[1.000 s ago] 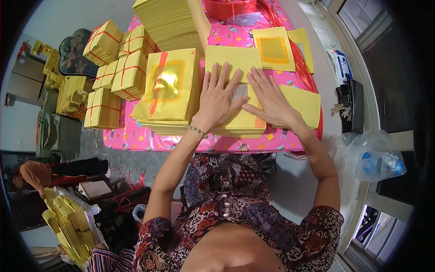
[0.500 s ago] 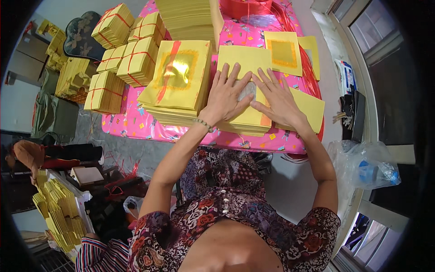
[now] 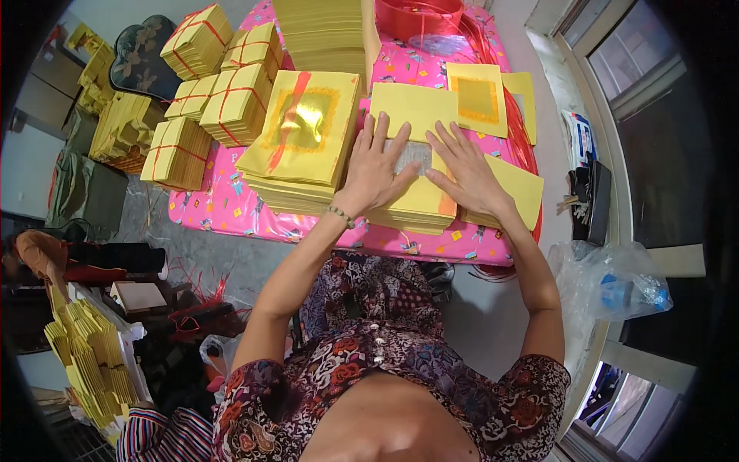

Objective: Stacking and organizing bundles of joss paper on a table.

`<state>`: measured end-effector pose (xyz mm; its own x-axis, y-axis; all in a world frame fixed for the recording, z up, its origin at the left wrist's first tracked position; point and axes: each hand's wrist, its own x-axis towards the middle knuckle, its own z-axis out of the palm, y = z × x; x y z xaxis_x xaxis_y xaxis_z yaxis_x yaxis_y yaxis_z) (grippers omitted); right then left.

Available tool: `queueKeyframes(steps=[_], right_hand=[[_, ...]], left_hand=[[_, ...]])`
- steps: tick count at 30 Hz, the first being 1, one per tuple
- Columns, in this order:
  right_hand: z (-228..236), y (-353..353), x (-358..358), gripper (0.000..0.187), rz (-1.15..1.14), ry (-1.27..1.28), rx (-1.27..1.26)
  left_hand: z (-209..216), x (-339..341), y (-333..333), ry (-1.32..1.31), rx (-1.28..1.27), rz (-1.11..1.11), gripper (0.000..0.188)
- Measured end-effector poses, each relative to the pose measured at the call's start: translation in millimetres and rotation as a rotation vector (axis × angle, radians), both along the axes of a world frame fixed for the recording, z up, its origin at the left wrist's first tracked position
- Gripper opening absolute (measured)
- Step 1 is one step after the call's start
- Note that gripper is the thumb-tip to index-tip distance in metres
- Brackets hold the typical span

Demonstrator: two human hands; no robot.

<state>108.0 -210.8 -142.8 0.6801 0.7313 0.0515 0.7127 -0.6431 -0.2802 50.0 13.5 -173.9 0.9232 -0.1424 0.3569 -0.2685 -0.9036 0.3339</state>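
Both my hands lie flat, fingers spread, on a stack of yellow paper sheets [image 3: 416,209] near the table's front edge. My left hand [image 3: 379,165] rests on its left part and my right hand [image 3: 468,169] on its right part. Between them shows a silvery grey patch [image 3: 413,157] on the top sheet, partly covered by my fingers. Left of my left hand stands a taller stack of yellow paper [image 3: 258,158] with a shiny gold square and a red stripe. Loose yellow sheets [image 3: 514,189] lie beside and beneath my right hand; another sheet with a gold square [image 3: 477,100] lies beyond it.
Several yellow paper bundles [image 3: 235,104] tied with red string stand at the table's left. A tall yellow stack [image 3: 319,38] and a red round container [image 3: 419,17] are at the back. Red strings [image 3: 517,123] trail along the right edge of the pink tablecloth [image 3: 300,227].
Both hands stay flat on the stack, the right one shifted slightly away from the left. The whole view has tilted a little.
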Motion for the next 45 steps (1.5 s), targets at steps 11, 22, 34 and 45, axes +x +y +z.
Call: queueKeyframes(steps=[11,22,34,45], right_hand=[[12,10,30,0.048,0.026,-0.296,0.096],[-3,15,64,0.019,0.196,-0.725,0.31],[-7,8,41,0.025,0.054,-0.656,0.305],[-10,-94,-18,0.046,-0.547,0.246,1.278]], left_hand=[[7,11,2,0.118,-0.125,0.054,0.066],[31,21,-4,-0.168,-0.187,0.161,0.084],[49,58,-19,0.139,-1.427,0.237,0.086],[67,7,-134,0.182,-1.437,-0.107,0.061]])
